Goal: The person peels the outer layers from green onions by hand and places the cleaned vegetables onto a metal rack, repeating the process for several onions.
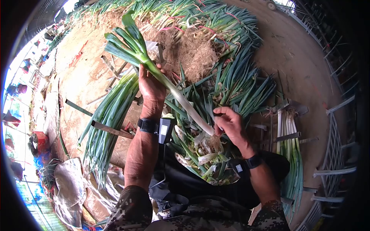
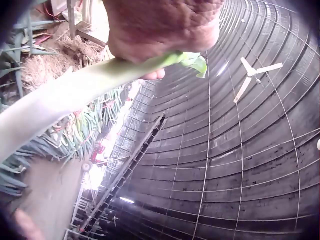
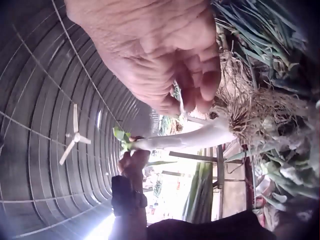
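A long green onion (image 1: 181,98) slants across the head view, leaves up at the left and roots down at the right. My left hand (image 1: 151,86) grips it just below the spot where the leaves fan out. At the root end, the fingers of my right hand (image 1: 231,125) are curled. In the right wrist view, that hand (image 3: 160,55) pinches a thin strip of outer skin (image 3: 183,102) that stands off the white shank (image 3: 185,139). Brown stringy roots (image 3: 242,115) hang from the base beside the fingertips.
Peeled leaves and trimmings (image 1: 204,154) are heaped below the hands. Green onions lie in metal racks, one bunch (image 1: 110,111) at the left and another (image 1: 289,142) at the right. Behind are a rooty bundle (image 1: 189,54) and a long pile of green onions (image 1: 231,23).
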